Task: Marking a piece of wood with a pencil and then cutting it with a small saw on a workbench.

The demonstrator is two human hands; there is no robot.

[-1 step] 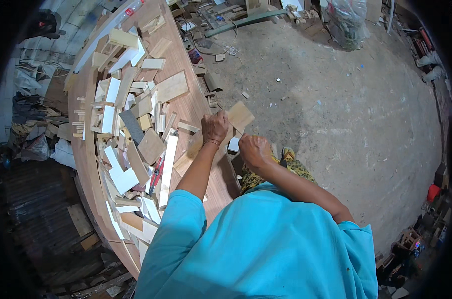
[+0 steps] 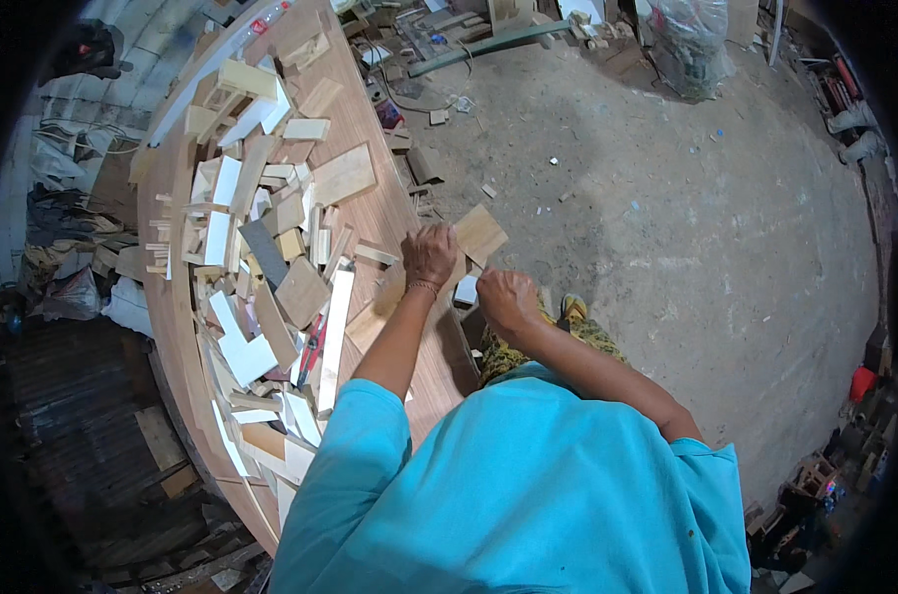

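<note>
My left hand point(image 2: 430, 254) is closed at the table's right edge, gripping a thin flat piece of wood point(image 2: 481, 236) whose squarish end juts out past the knuckles over the floor. Just below and to the right, my right hand point(image 2: 509, 302) is curled into a fist near the lower corner of that wood; what its fingers hold, if anything, is hidden. Under my left wrist a pale board point(image 2: 373, 315) lies on the table. Between the two hands, lower down, a small white block-like thing point(image 2: 466, 290) shows.
The long wooden table point(image 2: 424, 371) carries many offcuts, white-faced strips point(image 2: 336, 337) and red-handled pliers-like tool point(image 2: 312, 348). Scraps and a green beam point(image 2: 488, 48) lie beyond it. A filled clear plastic bag point(image 2: 688, 49) stands on the concrete floor point(image 2: 726, 247). My sandalled foot point(image 2: 572, 305) is below.
</note>
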